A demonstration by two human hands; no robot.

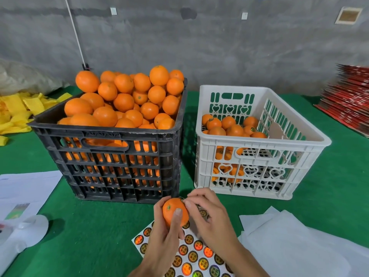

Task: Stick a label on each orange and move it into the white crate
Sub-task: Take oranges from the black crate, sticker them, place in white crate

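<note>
Left hand [169,234] grips orange [173,213] above label sheet [191,254], near white crate [259,140]. Right hand [209,214] fingertips pinch at orange's edge. Risk: label creases or lifts if pressed unevenly.

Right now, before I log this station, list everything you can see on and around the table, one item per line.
black crate: one, black, left of centre, heaped with unlabelled oranges
white crate: one, white, right of the black crate, partly filled with oranges, some showing labels
held orange: one, orange, in front of the crates, above the sticker sheet
sticker sheet: one, white with round shiny labels, near edge under the hands
white foam sheets: a stack, white, near right
papers: several, white, near left
yellow foam nets: a pile, yellow, far left
red cartons: a stack, red, far right
table cover: one, green
left hand: grips the held orange
right hand: fingertips pinch at the orange's top
</note>
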